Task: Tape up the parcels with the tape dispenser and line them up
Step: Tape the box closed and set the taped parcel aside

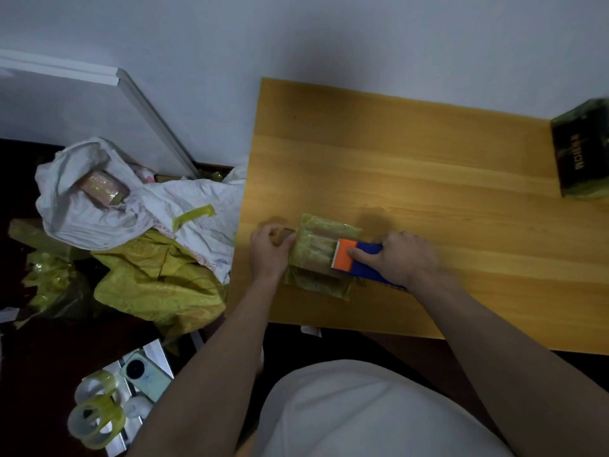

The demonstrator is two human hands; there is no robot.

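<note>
A small brown parcel (321,249) wrapped in greenish-yellow tape lies near the left front corner of the wooden table (428,179). My right hand (400,258) grips a blue and orange tape dispenser (357,258), its toothed orange end resting on the parcel's right side. My left hand (272,247) holds the parcel's left edge, fingers curled against it. A second, dark taped parcel (581,153) stands at the table's far right edge.
On the floor to the left lie a white sack (131,206) holding a pink taped parcel (103,188), crumpled yellow bags (155,282) and tape scraps. Lower left are tape rolls (95,420) and a phone (145,377). A wall runs behind the table.
</note>
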